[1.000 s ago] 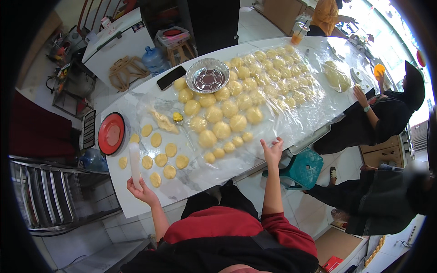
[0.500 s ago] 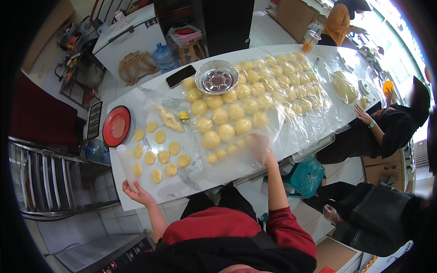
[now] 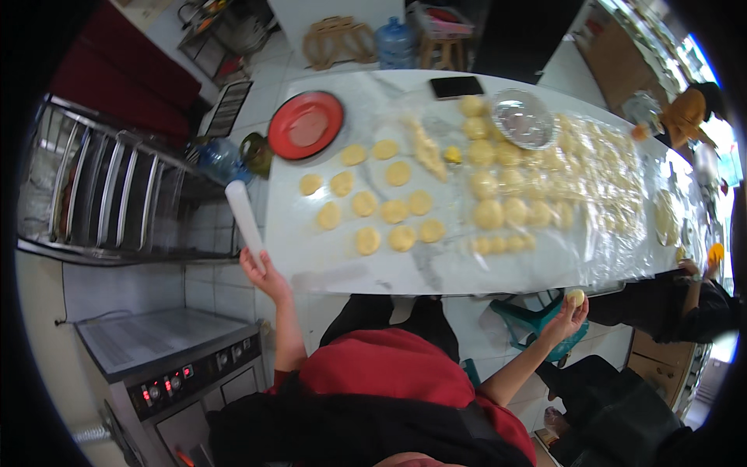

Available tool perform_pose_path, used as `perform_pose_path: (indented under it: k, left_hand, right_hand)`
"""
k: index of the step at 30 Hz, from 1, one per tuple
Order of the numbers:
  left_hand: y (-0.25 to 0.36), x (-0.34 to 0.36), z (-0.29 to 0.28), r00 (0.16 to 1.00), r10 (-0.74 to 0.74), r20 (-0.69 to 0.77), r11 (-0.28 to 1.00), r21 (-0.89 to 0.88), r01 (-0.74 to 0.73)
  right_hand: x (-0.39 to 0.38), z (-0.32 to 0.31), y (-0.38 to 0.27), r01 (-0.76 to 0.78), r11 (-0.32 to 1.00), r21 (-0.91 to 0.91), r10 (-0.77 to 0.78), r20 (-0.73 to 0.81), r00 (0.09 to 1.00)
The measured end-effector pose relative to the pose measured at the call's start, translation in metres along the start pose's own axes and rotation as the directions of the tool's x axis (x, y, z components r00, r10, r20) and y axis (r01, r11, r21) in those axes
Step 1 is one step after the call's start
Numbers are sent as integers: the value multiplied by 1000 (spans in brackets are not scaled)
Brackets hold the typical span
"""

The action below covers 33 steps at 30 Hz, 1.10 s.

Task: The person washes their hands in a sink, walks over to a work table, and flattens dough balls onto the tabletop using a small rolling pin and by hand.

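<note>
My left hand (image 3: 265, 275) is closed around the lower end of a white rolling pin (image 3: 245, 216), held up by the table's left edge. In the fingers of my right hand (image 3: 569, 319) is a small dough ball (image 3: 576, 297), out past the table's near edge. Several flattened dough rounds (image 3: 394, 211) lie spread on the marble-patterned table (image 3: 311, 253). To their right, rows of dough balls (image 3: 484, 185) rest under a clear plastic sheet (image 3: 587, 253), with a row of smaller balls (image 3: 502, 245) nearest me.
A red plate (image 3: 307, 124) sits at the far left corner. A foil tray (image 3: 523, 118) rests on the dough balls, near a black phone (image 3: 457, 87). A metal rack (image 3: 117, 187) and an oven (image 3: 187, 373) stand left. People work at the right, near a green stool (image 3: 529, 323).
My right hand has come out from the plastic sheet with a small dough ball and moved right, off the table. The rolling pin stays in my left hand. The view has swung left.
</note>
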<state>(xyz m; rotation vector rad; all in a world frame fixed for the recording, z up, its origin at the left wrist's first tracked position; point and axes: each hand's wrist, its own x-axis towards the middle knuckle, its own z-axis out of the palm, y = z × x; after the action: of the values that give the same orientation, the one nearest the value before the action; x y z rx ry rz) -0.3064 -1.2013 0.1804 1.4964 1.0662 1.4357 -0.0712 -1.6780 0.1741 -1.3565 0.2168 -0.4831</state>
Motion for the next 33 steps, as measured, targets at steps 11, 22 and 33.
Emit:
perform_pose_path:
  k: [11,22,33]
  left_hand:
    - [-47,69,-68,960,-57,273,988,155,15]
    - [-26,23,-81,432,145,890,799,152,-581]
    - [-63,62,26,495,59,867,533,391,-750]
  right_hand:
    - [-312,251,30,440,889,-129,97,991,93]
    - [-303,220,36,939,337,-75,34,997,67]
    - [-272,313,49,941,238,-241,13,969,245]
